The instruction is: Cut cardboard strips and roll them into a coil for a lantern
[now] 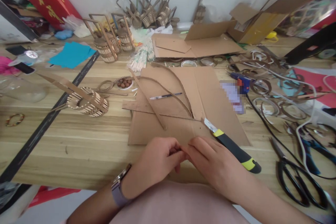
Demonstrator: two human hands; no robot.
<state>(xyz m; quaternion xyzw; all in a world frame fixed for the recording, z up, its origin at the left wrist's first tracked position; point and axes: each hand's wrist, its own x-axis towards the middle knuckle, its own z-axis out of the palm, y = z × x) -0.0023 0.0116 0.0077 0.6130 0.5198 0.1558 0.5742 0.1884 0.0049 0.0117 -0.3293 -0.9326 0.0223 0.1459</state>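
Observation:
My left hand (154,162) and my right hand (210,162) meet at the near edge of a flat cardboard sheet (199,91). Both are closed in a pinch, fingertips together on a cardboard piece; how much of it they hold is hidden. A watch sits on my left wrist. A black and yellow utility knife (232,145) lies on the cardboard just right of my right hand, blade out. Thin cardboard strips (170,91) and a pen (165,95) lie on the sheet farther away.
A small cardboard basket (88,101) lies on its side at left. More baskets (112,40) stand at the back. Black scissors (296,178), a glue gun (243,82), cables and cardboard rings clutter the right side. Open boxes (252,21) sit at back right.

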